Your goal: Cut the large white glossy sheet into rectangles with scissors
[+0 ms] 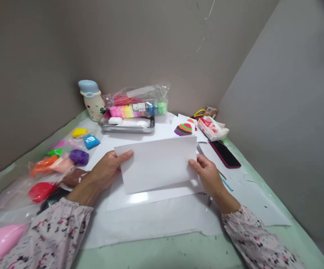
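Observation:
A blank white sheet of paper is held up above the table, slightly tilted. My left hand pinches its left edge, thumb on the front face and fingers behind. At the right edge, my right hand grips the sheet the same way. Beneath it lies a shiny white board or sheet on larger white paper. Just past my right hand are a fork and a light blue tool, partly hidden by the hand.
Bags of coloured clay spread along the left. Behind are a bottle, a metal tray and a bag of clay packs. Back right hold a striped clay piece, a tissue pack and a phone.

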{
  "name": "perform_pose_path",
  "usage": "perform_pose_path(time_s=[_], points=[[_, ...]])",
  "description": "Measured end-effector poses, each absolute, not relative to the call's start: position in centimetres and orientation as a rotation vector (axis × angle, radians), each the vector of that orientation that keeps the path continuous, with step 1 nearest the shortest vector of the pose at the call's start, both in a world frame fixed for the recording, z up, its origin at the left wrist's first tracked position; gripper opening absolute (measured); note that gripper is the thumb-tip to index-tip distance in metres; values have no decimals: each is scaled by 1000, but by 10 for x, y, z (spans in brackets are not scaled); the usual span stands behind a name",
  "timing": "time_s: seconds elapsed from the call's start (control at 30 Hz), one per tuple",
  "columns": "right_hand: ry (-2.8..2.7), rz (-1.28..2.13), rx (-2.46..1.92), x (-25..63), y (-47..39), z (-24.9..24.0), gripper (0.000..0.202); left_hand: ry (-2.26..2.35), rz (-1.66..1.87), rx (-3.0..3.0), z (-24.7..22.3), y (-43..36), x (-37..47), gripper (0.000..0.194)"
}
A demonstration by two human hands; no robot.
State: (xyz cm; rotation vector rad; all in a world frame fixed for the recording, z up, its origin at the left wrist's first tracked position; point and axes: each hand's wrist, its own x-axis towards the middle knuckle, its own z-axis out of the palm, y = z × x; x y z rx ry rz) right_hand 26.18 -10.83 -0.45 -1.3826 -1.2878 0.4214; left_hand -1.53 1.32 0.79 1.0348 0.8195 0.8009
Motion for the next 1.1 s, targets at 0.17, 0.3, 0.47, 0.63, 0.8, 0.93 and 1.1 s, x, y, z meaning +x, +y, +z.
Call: perform_pose_path(time_s=[0.17,0.3,0.47,0.63,0.8,0.93,1.1], points=[[-1362,284,-1313,264,-107,-9,8,737,906,1113,11,14,-18,38],[-1429,89,-1215,268,-109,-11,7,685,891,1363,16,14,-21,30],[-1407,192,-1128,276,-107,-17,11,786,816,1580,13,17,-20,62],[-1474,324,-1165,276,-104,-25,16,893,937,1615,3,26,-21,50],[-1569,316,-1243,275,-102,-32,5,905,830,1846,-7,40,-27,34],[-1700,269,-1276,279,-99,-34,15,844,885,1985,-23,49,-29,45],[-1887,253,-1305,286,-96,-42,37,773,736,2180,-33,54,-35,51]])
